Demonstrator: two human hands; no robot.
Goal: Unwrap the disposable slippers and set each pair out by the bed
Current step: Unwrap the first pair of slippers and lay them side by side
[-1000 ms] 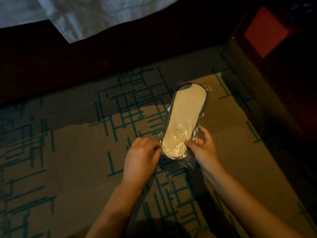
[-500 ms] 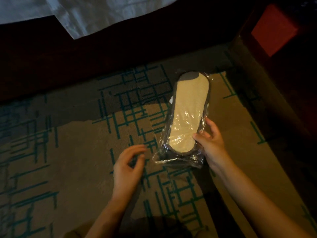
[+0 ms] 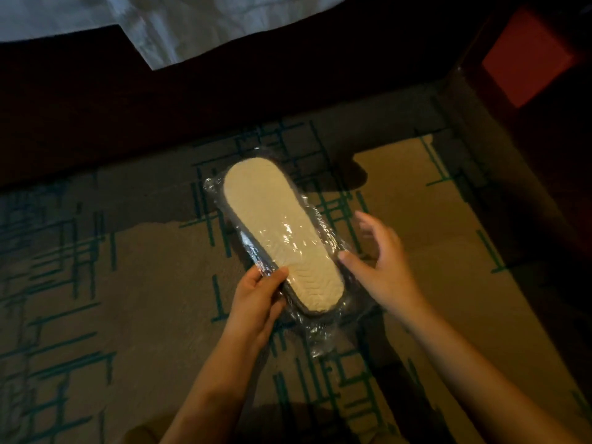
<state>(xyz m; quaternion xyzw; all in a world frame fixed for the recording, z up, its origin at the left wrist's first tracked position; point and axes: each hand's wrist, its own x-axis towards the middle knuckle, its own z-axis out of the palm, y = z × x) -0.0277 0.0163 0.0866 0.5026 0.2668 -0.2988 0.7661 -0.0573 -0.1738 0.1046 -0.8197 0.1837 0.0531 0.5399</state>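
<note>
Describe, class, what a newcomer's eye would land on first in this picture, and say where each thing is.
The pale slipper sole, wrapped in shiny clear plastic, stands out at the centre against the dim patterned carpet. The left hand grips its near end, while the right hand is open beside its right edge. A white sheet hangs at top left, and a red block glows at top right.

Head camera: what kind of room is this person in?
Probably a hotel bedroom. White bedding hangs over a dark bed base, the carpet is patterned, and both hands are on wrapped slippers, typical of guest rooms.
</note>
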